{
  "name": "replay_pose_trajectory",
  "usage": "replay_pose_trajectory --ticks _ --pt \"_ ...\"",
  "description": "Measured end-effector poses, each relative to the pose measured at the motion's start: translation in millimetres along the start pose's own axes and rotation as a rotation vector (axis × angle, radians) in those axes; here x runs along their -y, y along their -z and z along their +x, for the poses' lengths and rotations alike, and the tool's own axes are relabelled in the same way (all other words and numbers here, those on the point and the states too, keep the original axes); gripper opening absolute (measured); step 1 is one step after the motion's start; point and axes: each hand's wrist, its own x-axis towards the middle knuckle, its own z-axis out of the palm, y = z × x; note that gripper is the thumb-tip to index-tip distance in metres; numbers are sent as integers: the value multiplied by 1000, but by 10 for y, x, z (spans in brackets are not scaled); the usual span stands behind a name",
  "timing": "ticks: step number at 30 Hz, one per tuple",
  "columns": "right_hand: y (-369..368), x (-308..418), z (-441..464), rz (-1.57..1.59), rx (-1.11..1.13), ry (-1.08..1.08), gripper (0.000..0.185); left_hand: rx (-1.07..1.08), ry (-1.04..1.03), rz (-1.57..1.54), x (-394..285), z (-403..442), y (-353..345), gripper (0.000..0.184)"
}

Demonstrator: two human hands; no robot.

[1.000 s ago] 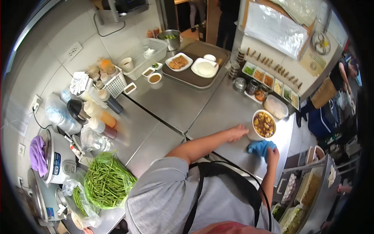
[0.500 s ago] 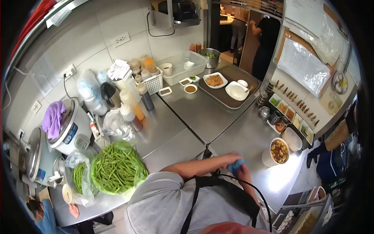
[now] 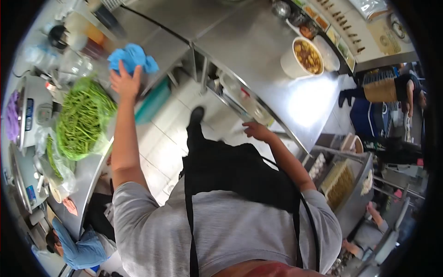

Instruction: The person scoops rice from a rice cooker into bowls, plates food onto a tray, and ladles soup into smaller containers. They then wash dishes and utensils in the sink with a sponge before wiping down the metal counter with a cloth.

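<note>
My left hand (image 3: pixel 125 82) reaches out with its fingers spread at the near edge of the steel counter (image 3: pixel 161 51). A crumpled blue cloth (image 3: pixel 132 58) lies just beyond my fingertips; whether they touch it is unclear. Over the floor gap, beside the right counter's edge, my right hand (image 3: pixel 257 131) hangs with its fingers partly extended and nothing in them. A white tub of brown stew with yellowish chunks (image 3: pixel 308 56) stands on the right counter. Left of my left arm sits a plastic bag of green beans (image 3: pixel 83 121).
Sauce bottles (image 3: pixel 87 45) stand at the upper left, a rice cooker (image 3: pixel 36 111) at the left edge. Small topping trays (image 3: pixel 321 21) line the upper right. A person in blue (image 3: pixel 85 244) is at lower left; another person (image 3: pixel 406 92) stands at right.
The view has tilted down. My left hand has moved left across the counter and the blue cloth is now beyond its spread fingers. My right hand has left the cloth and dropped beside the counter.
</note>
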Motion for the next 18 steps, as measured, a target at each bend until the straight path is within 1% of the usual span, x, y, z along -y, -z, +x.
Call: replay_pose_trajectory --ticks 2,3,4,6,9,10,11,12,13,14,16,18 --pt "-72 -261 -4 136 -58 -179 41 -126 -182 -5 232 -130 -179 75" --pt "-77 -327 14 191 -94 -256 40 -118 -157 11 190 -129 -170 76" --pt "-67 -349 -2 169 -120 -309 38 -113 -127 27 117 -120 -137 78" --pt "-50 -720 143 -5 -104 -234 31 -107 -66 42 97 -83 -168 79" --pt "59 -1216 435 -442 -404 107 23 -63 -19 58 98 -64 -178 81" --pt "90 -1175 487 -487 -510 142 19 -53 -13 71 89 -52 -160 82" --pt "135 -1298 626 -526 -535 224 18 -48 -5 84 65 -42 -133 81" --pt "132 -1405 769 -553 -505 248 18 -43 1 109 40 -57 -110 79" --pt "109 -1166 831 -496 -409 -57 19 -59 9 132 26 -67 -102 80" --pt "41 -1027 838 -468 -397 -22 22 -71 13 146 19 -92 -113 81" --pt "-91 -829 913 -471 -303 -1 25 -76 17 136 25 -93 -119 81" --pt "-202 -676 942 -415 -215 29 27 -45 28 134 23 -83 -109 80"
